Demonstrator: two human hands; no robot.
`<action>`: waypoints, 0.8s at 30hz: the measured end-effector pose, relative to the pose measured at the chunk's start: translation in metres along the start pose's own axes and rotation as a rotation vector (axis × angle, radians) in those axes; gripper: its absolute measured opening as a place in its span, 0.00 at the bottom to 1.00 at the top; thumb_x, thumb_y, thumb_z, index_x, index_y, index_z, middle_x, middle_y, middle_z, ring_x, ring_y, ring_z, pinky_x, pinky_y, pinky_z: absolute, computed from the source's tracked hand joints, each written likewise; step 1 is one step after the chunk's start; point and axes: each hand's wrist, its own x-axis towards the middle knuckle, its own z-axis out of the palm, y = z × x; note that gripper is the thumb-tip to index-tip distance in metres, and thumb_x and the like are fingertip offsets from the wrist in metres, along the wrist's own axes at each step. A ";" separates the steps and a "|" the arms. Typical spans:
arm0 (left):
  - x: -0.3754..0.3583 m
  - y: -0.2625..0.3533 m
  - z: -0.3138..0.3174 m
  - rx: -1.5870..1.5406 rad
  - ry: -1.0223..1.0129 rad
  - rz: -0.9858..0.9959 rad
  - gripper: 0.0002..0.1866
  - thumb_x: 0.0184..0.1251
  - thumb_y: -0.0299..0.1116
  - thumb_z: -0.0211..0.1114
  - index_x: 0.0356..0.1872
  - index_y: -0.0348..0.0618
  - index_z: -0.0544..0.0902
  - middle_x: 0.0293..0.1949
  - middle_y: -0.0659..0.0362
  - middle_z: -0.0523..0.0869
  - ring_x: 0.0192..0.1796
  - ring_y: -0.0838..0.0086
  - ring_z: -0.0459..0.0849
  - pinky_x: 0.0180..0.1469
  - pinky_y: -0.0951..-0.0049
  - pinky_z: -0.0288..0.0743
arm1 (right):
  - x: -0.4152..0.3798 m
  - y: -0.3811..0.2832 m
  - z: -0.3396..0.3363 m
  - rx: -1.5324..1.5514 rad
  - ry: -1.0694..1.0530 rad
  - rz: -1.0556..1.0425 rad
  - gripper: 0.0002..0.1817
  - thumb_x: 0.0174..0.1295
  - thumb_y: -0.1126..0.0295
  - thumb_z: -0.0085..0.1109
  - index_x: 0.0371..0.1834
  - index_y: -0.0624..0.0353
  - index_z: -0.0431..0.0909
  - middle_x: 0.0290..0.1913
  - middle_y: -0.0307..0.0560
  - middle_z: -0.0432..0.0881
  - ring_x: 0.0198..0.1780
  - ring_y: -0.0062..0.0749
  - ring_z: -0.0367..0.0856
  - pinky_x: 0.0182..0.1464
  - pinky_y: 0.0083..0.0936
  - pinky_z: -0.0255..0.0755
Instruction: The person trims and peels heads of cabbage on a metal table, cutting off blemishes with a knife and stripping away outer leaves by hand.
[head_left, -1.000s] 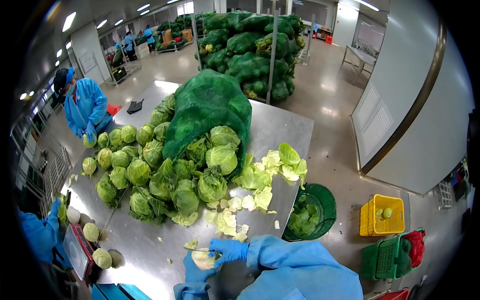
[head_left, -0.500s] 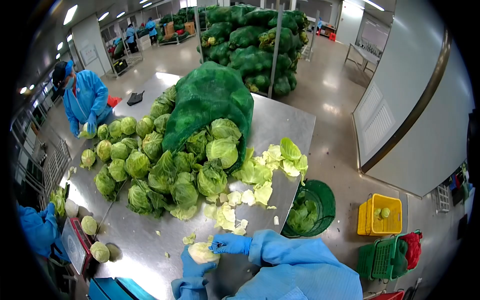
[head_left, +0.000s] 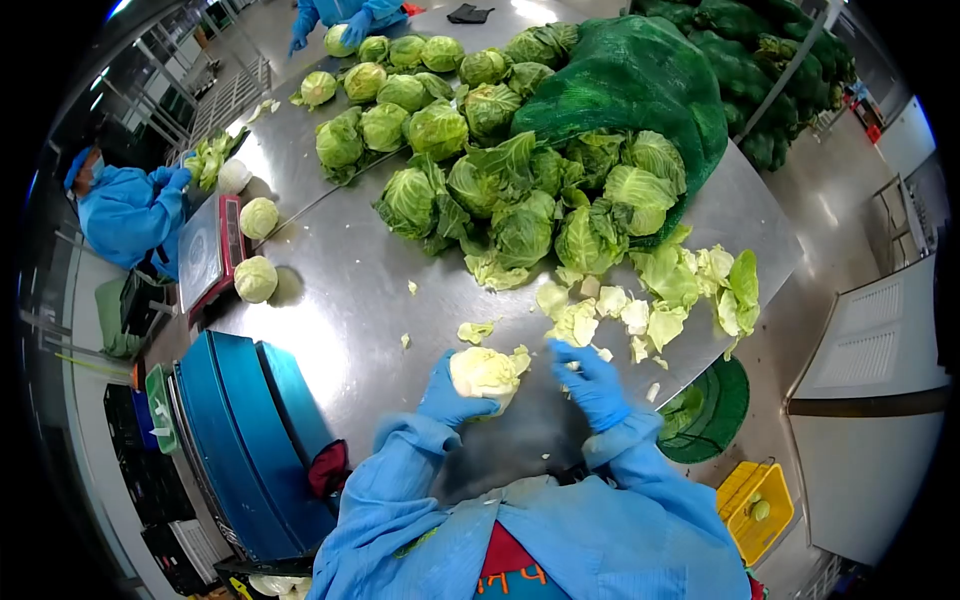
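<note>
My left hand (head_left: pixel 448 396), in a blue glove, is closed around the side of a pale cabbage (head_left: pixel 484 374) with its outer leaves stripped. The cabbage is just above the steel table (head_left: pixel 340 320). To its right and apart from it, my gloved right hand (head_left: pixel 592 386) has curled fingers. A small pale bit shows at those fingertips, but what they grip is too small to make out. A loose leaf scrap (head_left: pixel 475 332) lies beyond the cabbage. Torn leaves and cut pieces (head_left: pixel 575 325) are strewn ahead of my right hand.
Green cabbages (head_left: pixel 525 225) spill from a green mesh sack (head_left: pixel 640 85). At left are a red-edged scale (head_left: pixel 228 235), trimmed cabbages (head_left: pixel 256 279) and blue bins (head_left: pixel 245 430). A green basket (head_left: pixel 735 415) and yellow crate (head_left: pixel 775 535) stand at right. Co-workers (head_left: pixel 130 210) work across and left.
My view has swung down and left. My right hand has come away from the cabbage to the right, while my left hand still holds it.
</note>
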 end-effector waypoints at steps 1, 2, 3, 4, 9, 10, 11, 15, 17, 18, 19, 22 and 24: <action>0.000 -0.003 0.001 0.011 0.015 -0.004 0.49 0.29 0.34 0.85 0.59 0.33 0.69 0.55 0.51 0.80 0.58 0.65 0.79 0.62 0.65 0.73 | 0.001 -0.007 0.013 0.091 -0.098 -0.030 0.17 0.62 0.73 0.67 0.54 0.57 0.80 0.58 0.42 0.82 0.57 0.24 0.77 0.53 0.21 0.71; 0.000 0.005 0.002 0.003 -0.010 -0.018 0.50 0.29 0.34 0.85 0.60 0.33 0.68 0.55 0.51 0.80 0.58 0.65 0.79 0.62 0.65 0.73 | 0.005 -0.011 0.023 0.023 -0.163 -0.102 0.18 0.62 0.71 0.67 0.55 0.56 0.80 0.55 0.41 0.82 0.53 0.24 0.78 0.52 0.22 0.72; 0.000 0.019 0.005 -0.004 -0.033 -0.033 0.50 0.29 0.34 0.85 0.60 0.32 0.68 0.55 0.51 0.80 0.58 0.65 0.79 0.63 0.65 0.73 | 0.009 -0.015 0.031 -0.044 -0.231 -0.172 0.19 0.62 0.69 0.67 0.57 0.55 0.79 0.52 0.40 0.82 0.50 0.24 0.78 0.51 0.22 0.72; -0.002 0.026 0.006 -0.011 -0.055 -0.048 0.51 0.29 0.34 0.85 0.60 0.32 0.68 0.55 0.51 0.80 0.59 0.65 0.79 0.63 0.65 0.73 | 0.011 -0.016 0.036 -0.110 -0.300 -0.243 0.20 0.62 0.68 0.67 0.58 0.54 0.79 0.49 0.39 0.82 0.47 0.24 0.78 0.49 0.22 0.73; -0.001 0.012 -0.008 -0.139 -0.072 0.037 0.46 0.33 0.32 0.84 0.60 0.33 0.72 0.54 0.54 0.82 0.57 0.68 0.81 0.64 0.68 0.72 | 0.019 0.008 0.039 0.028 -0.142 -0.072 0.19 0.63 0.70 0.65 0.58 0.57 0.79 0.45 0.38 0.81 0.43 0.23 0.75 0.48 0.21 0.72; -0.002 0.020 -0.012 -0.209 -0.106 0.029 0.45 0.34 0.32 0.83 0.60 0.34 0.73 0.54 0.55 0.83 0.57 0.68 0.81 0.64 0.68 0.72 | 0.020 0.013 0.039 0.065 -0.076 -0.034 0.19 0.63 0.71 0.65 0.59 0.57 0.78 0.45 0.38 0.81 0.42 0.23 0.75 0.48 0.21 0.72; -0.005 0.022 -0.013 -0.287 -0.109 0.011 0.44 0.35 0.32 0.83 0.60 0.34 0.73 0.54 0.55 0.83 0.57 0.69 0.81 0.64 0.68 0.72 | 0.020 0.011 0.040 0.085 -0.022 -0.030 0.18 0.64 0.72 0.63 0.57 0.58 0.79 0.45 0.38 0.81 0.41 0.21 0.74 0.48 0.20 0.72; -0.011 0.014 -0.014 -0.453 -0.183 -0.052 0.44 0.39 0.33 0.80 0.64 0.36 0.71 0.58 0.55 0.81 0.60 0.68 0.80 0.66 0.67 0.71 | 0.017 -0.010 0.041 0.121 -0.194 0.001 0.21 0.59 0.67 0.71 0.55 0.58 0.78 0.46 0.38 0.81 0.45 0.20 0.75 0.49 0.21 0.72; -0.012 0.012 -0.012 -0.478 -0.217 -0.094 0.46 0.40 0.33 0.80 0.66 0.37 0.70 0.59 0.54 0.81 0.62 0.67 0.79 0.67 0.67 0.70 | 0.017 -0.020 0.047 0.100 -0.304 -0.029 0.26 0.55 0.66 0.74 0.56 0.57 0.77 0.46 0.36 0.80 0.45 0.19 0.73 0.48 0.20 0.71; -0.014 0.016 -0.007 -0.496 -0.221 -0.125 0.46 0.40 0.34 0.80 0.66 0.37 0.70 0.59 0.55 0.81 0.61 0.68 0.79 0.67 0.67 0.70 | 0.018 -0.023 0.051 0.091 -0.360 -0.044 0.28 0.53 0.65 0.76 0.57 0.57 0.77 0.45 0.35 0.79 0.45 0.18 0.72 0.48 0.20 0.70; -0.016 0.020 -0.004 -0.513 -0.224 -0.155 0.46 0.40 0.34 0.81 0.66 0.37 0.70 0.59 0.55 0.81 0.61 0.68 0.79 0.67 0.67 0.70 | 0.021 -0.020 0.054 0.005 -0.360 -0.012 0.31 0.48 0.61 0.80 0.55 0.57 0.77 0.44 0.34 0.77 0.47 0.18 0.72 0.48 0.20 0.70; -0.015 0.031 0.003 -0.483 -0.223 -0.127 0.41 0.40 0.33 0.80 0.62 0.36 0.74 0.56 0.57 0.83 0.57 0.72 0.81 0.63 0.70 0.72 | 0.034 0.003 0.048 0.040 -0.497 0.023 0.28 0.52 0.61 0.77 0.55 0.57 0.78 0.45 0.41 0.79 0.47 0.25 0.76 0.51 0.23 0.72; -0.014 0.025 0.003 -0.446 -0.229 -0.100 0.41 0.40 0.33 0.80 0.62 0.37 0.74 0.56 0.57 0.83 0.57 0.72 0.81 0.64 0.69 0.72 | 0.038 0.020 0.047 0.145 -0.525 0.085 0.26 0.55 0.62 0.76 0.54 0.57 0.78 0.43 0.40 0.79 0.45 0.24 0.77 0.50 0.23 0.73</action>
